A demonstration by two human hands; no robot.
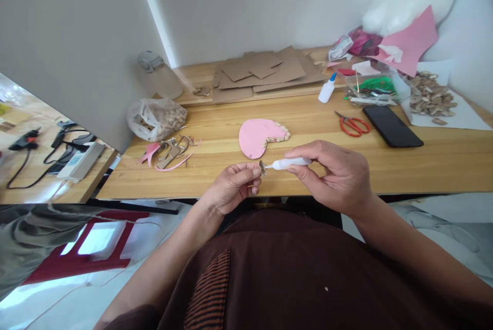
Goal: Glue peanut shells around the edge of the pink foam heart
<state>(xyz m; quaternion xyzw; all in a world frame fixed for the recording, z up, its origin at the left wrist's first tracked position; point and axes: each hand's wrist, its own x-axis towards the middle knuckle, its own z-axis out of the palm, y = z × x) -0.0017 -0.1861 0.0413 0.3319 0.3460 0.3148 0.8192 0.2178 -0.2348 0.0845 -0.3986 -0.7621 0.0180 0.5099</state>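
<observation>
My left hand (235, 183) pinches a small brown shell piece (262, 167), which looks like half a nut shell, between thumb and fingertips. In my right hand (336, 176) is a slim white glue bottle (288, 163), held sideways between thumb and fingers. Its narrow nozzle points left and meets the shell piece, or nearly so; I cannot tell whether it touches. Just beyond both hands, a pink heart-shaped cutout (254, 135) lies flat on the wooden table. Pale shell pieces (278, 139) line part of its right-hand edge and notch.
Orange-handled scissors (354, 125), a black phone (393, 126) and a blue-capped glue bottle (327, 89) lie to the right. Farther right are shell pieces (430, 96) on white paper. Cardboard sheets (265, 70) sit behind. Leftward are a filled plastic bag (156, 118) and scraps (173, 152).
</observation>
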